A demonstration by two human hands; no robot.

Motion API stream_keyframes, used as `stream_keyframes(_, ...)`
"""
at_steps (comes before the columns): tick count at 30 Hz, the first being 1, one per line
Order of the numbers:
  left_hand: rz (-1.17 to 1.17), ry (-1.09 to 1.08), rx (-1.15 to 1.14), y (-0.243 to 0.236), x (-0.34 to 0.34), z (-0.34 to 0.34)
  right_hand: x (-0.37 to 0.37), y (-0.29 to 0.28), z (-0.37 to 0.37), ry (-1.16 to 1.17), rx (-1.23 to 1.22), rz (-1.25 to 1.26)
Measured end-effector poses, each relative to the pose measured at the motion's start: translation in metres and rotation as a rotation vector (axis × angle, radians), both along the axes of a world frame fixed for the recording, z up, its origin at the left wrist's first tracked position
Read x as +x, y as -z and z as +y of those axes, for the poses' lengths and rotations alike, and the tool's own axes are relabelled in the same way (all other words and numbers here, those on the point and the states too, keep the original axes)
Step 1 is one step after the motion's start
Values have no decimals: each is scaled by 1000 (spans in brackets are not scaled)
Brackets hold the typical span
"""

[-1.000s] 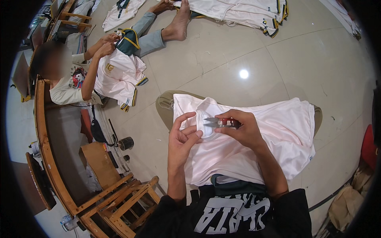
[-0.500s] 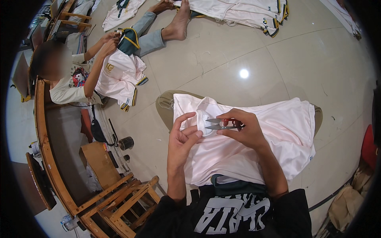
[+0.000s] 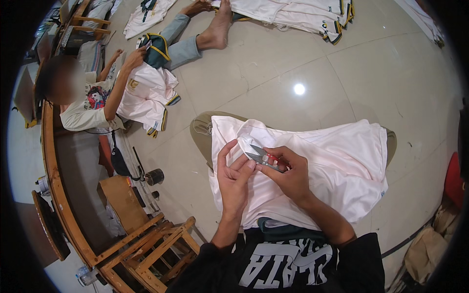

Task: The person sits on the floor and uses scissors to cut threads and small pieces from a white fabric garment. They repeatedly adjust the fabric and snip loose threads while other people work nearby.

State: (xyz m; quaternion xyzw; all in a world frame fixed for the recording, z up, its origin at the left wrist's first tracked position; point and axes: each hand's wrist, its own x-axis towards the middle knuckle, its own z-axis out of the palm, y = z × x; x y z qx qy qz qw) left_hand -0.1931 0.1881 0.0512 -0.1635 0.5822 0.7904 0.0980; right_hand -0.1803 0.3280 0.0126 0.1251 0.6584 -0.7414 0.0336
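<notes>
White shirt: spread across the lap, dark-green part toward the wearer's waist; best kept flat, so only the worked layer meets metal.
Right hand: thumb and fingers pinching the snips by the handles; light, short squeezes probably suit.
Left hand: thumb and fingers pinching a bit of the shirt; should keep it taut, thumb clear of the blade line, as it sits very near.
Thread snips: red-handled, blades parted in a V, tips at the folded edge; safer laid along the cloth than pointed into it. Any thread between the blades: too small to tell.
Shirt heap count: one heap on the floor, top of view; pieces overlap, number unclear.
Co-worker count: one, seated at left.
Single shirts count: three; one on the wearer's lap, the co-worker's shirt, one floor shirt upper left.
Wooden stool count: at least one, lower left.
Hands count: two, the wearer's own.
Dark mug-like container count: one.
Snips count: one pair.
</notes>
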Motion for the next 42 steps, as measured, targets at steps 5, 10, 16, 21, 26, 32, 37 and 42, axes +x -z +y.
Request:
stream_keyframes(5,15,-17,17,0,3,4,0,2,3,12,44,-2)
stream_keyframes(10,7,-22,6,1,3,5,-2,5,3,27,9,-9)
stream_keyframes(16,2,-12,0,1,4,5,-1,10,4,22,23,17)
stream_keyframes(21,18,-23,-24,1,4,7,-5,3,7,92,-57,-51)
stream_keyframes(26,23,14,-81,1,6,5,-1,10,7,3,-40,-59)
stream_keyframes(32,31,27,-98,3,8,2,-3,9,8,-27,-20,-60)
stream_keyframes(37,14,34,-96,6,7,2,-3,11,8,-27,-43,-77)
stream_keyframes(42,15,30,-93,8,9,0,-7,16,9,55,17,-78)
